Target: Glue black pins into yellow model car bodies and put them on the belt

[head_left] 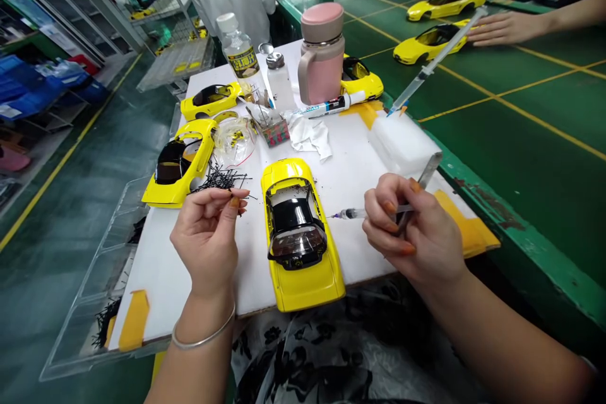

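Observation:
A yellow model car body (pixel 310 278) with a black roof and clear rear window lies between my hands on the white board. My left hand (pixel 211 233) is closed in a pinch left of the car; a small black part (pixel 242 204) shows at its fingertips, its exact kind unclear. Right of the car, my right hand (pixel 411 224) grips a syringe (pixel 351 213), its thin needle pointing left at the car's side. A flat metallic strip (pixel 430 169), possibly tweezers, also sticks up from this hand. Black thin sticks (pixel 220 178) lie piled behind my left hand.
More yellow car bodies (pixel 182 164) stand at the board's left. Behind are a pink mug (pixel 322 57), a bottle (pixel 240 50), a glue tube (pixel 326 106) and tissue (pixel 310 137). Another syringe (pixel 426 69) leans from a white foam block (pixel 402 142). A co-worker's hand (pixel 506 28) touches a car.

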A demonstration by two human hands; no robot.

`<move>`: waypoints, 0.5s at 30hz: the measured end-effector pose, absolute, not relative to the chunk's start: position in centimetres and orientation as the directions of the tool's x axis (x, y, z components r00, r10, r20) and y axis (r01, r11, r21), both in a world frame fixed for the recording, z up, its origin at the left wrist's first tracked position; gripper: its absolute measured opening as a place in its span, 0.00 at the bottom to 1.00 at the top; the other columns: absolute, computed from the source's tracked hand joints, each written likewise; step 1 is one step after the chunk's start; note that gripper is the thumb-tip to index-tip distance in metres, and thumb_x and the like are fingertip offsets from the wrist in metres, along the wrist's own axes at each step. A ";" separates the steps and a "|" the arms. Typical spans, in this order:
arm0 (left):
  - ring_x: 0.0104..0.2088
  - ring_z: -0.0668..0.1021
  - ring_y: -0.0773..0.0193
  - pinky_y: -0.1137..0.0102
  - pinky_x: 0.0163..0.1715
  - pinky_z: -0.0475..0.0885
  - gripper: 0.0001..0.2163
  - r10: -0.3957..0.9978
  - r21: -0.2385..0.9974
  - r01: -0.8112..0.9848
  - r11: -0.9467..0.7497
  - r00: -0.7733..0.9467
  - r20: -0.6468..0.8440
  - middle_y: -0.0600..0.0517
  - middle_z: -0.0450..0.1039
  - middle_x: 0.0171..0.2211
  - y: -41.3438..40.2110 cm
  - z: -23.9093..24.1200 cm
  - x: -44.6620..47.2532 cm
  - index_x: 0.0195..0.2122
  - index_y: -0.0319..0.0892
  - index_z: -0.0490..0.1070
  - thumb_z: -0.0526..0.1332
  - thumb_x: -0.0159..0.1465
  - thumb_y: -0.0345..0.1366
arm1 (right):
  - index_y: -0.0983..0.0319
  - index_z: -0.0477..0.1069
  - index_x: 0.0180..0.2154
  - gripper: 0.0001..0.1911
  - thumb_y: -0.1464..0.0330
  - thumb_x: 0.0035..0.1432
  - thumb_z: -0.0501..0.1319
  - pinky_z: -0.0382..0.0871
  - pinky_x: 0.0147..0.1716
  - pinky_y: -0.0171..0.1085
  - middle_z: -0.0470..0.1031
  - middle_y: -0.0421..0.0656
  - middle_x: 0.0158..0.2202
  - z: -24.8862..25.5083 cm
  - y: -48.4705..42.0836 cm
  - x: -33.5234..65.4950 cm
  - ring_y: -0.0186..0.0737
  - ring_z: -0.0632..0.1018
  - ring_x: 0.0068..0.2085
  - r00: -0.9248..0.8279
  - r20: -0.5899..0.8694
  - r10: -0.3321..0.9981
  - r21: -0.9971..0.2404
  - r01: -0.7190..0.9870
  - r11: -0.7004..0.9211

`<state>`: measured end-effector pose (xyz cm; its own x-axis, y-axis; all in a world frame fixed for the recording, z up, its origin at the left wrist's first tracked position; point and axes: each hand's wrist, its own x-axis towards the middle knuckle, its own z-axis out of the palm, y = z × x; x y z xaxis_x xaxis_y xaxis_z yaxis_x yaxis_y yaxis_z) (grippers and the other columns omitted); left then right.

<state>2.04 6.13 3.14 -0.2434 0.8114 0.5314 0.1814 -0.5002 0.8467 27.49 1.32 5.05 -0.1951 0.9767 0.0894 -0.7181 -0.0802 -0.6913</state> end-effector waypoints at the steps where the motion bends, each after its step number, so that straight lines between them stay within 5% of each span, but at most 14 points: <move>1: 0.32 0.83 0.67 0.71 0.36 0.80 0.07 0.810 0.845 0.176 -0.504 -0.242 0.534 0.51 0.85 0.37 6.2 3.1 2.0 0.40 0.42 0.76 0.70 0.63 0.27 | 0.60 0.67 0.29 0.19 0.56 0.71 0.60 0.40 0.13 0.24 0.58 0.32 0.22 5.0 1.4 27.5 0.22 0.48 0.16 -0.197 0.086 0.977 -0.689 -0.720 -0.085; 15: 0.33 0.84 0.65 0.71 0.35 0.80 0.07 0.808 0.847 0.155 -0.509 -0.252 0.532 0.51 0.85 0.36 6.2 3.1 2.1 0.40 0.42 0.76 0.71 0.63 0.27 | 0.59 0.59 0.27 0.22 0.56 0.70 0.61 0.36 0.12 0.26 0.52 0.30 0.21 5.3 1.8 28.1 0.23 0.42 0.15 -0.179 0.086 0.980 -0.659 -0.748 -0.079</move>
